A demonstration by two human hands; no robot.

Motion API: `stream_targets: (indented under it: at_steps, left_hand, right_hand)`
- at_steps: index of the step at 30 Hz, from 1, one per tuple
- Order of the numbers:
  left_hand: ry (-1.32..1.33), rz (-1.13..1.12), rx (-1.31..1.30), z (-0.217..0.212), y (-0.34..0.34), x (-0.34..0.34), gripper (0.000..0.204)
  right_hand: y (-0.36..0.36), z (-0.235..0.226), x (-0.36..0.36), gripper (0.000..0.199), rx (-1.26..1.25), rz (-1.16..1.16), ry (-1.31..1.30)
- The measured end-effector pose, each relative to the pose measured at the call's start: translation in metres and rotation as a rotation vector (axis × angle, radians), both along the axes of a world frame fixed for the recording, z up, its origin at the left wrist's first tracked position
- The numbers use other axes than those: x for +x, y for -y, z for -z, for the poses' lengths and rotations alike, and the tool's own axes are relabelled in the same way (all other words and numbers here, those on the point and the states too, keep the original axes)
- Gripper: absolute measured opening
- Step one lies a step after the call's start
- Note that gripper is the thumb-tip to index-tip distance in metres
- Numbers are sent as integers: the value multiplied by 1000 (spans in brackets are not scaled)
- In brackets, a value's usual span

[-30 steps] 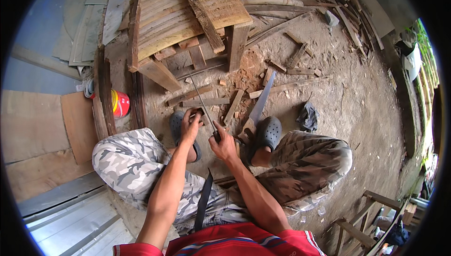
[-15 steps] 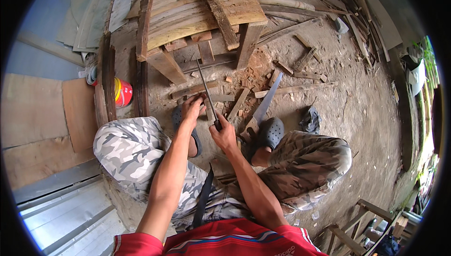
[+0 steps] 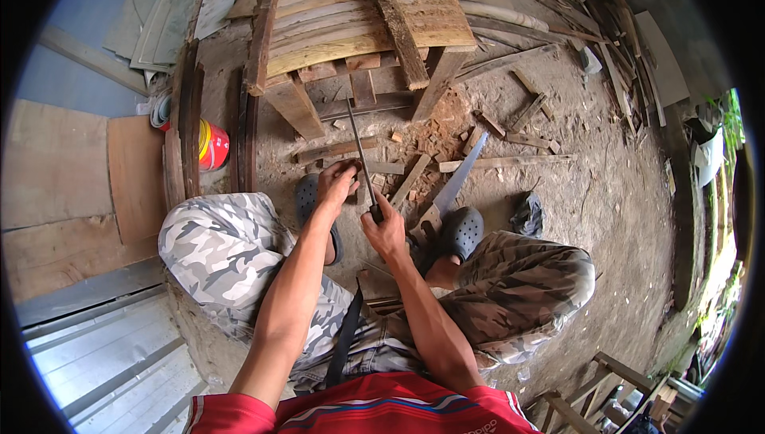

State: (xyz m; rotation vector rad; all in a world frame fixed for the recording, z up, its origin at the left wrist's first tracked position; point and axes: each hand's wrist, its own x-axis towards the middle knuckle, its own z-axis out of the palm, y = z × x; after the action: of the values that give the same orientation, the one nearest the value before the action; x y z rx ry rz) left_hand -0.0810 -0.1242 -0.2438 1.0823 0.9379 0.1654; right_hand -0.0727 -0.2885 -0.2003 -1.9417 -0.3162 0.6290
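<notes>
My right hand (image 3: 384,231) is closed round the dark handle of a long, narrow-bladed tool (image 3: 361,147). Its blade points away from me, and seen almost edge-on its exact kind is unclear. Just left of the blade, my left hand (image 3: 338,185) has its fingers curled in; a small dark thing seems to be in them, mostly hidden. A handsaw (image 3: 462,175) with a wooden handle lies on the ground by my right shoe (image 3: 462,231). Short wood offcuts (image 3: 411,177) are scattered beyond my hands.
A slatted wooden bench (image 3: 335,50) stands ahead, with a loose plank (image 3: 394,23) across it. To the left is a red and yellow bucket (image 3: 213,147) beside upright boards (image 3: 190,123). A black plastic bag (image 3: 527,215) lies right of my shoe. Scrap timber (image 3: 617,59) lines the far right.
The whole view has shifted slightly, so the bench sits farther right in it. Both hands keep their hold, and the blade stays beside my left hand.
</notes>
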Motion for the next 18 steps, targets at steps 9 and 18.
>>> stream_targets:
  at_steps: [9,18]
  left_hand:
    - [0,-1,5,-2,0,0,25]
    - [12,21,2,-4,2,0,28]
  right_hand:
    - [0,2,-2,61,39,20,-12]
    - [0,2,0,64,37,18,-9]
